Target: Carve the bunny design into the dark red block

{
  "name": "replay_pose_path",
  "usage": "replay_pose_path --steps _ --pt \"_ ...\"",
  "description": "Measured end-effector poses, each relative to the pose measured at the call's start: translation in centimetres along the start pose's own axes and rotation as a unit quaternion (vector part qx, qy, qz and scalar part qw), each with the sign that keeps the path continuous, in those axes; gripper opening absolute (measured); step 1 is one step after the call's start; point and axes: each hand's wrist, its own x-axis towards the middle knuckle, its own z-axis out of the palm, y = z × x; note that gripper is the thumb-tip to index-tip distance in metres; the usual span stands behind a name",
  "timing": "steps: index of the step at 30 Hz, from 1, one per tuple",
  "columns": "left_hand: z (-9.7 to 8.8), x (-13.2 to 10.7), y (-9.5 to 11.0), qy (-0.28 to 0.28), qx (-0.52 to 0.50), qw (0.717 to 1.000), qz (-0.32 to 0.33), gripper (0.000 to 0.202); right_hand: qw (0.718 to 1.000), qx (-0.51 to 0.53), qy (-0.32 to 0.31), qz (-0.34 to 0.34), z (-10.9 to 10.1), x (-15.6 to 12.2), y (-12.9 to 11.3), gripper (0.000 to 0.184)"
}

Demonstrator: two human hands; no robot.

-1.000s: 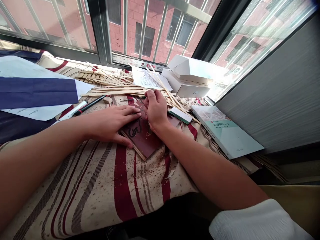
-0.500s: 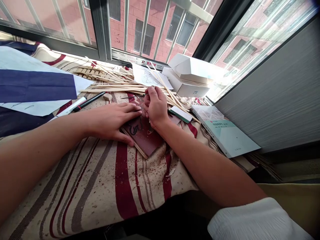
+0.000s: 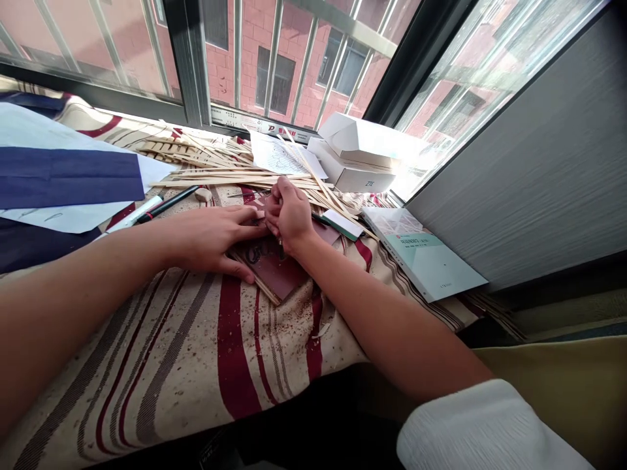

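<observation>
A reddish-brown board (image 3: 281, 281) with dark curled marks and pale edges lies on the striped cloth. My left hand (image 3: 210, 238) rests flat on its left side, fingers stretched out and the thumb at the near-left edge. Over the upper part of the board, my right hand (image 3: 291, 215) is closed around a thin, pen-like tool (image 3: 281, 250); only a short end shows below the palm, and its kind is hidden. The fingertips of both hands nearly meet. Brown crumbs (image 3: 294, 313) are scattered on the cloth in front of the board.
Behind the hands lie many thin wooden strips (image 3: 215, 176), a drawn-on paper (image 3: 279, 155) and a white box (image 3: 353, 160). Right of the board are a green-and-white case (image 3: 343, 224) and a book (image 3: 431, 254). Pens (image 3: 166, 204) and folded blue-white sheets (image 3: 68, 173) lie left.
The view has shifted slightly, so the scene sits a little further left. My right hand has tilted a little over the board; my left hand keeps its place on it.
</observation>
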Motion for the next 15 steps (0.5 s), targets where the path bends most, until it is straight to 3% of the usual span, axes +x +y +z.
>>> replay_pose_path --steps 3,6,15 --pt "-0.1 0.0 -0.1 -0.006 -0.021 1.0 0.02 0.114 0.999 0.036 0.022 0.025 -0.4 -0.3 -1.4 0.067" --pt "-0.1 -0.2 -0.2 -0.007 -0.026 0.999 0.021 0.112 0.998 0.042 0.046 0.007 -0.5 -0.2 -2.3 0.063" --pt "0.1 0.0 -0.2 -0.004 -0.023 0.999 0.026 0.125 1.0 0.023 0.002 -0.008 0.2 -0.1 -1.3 0.062"
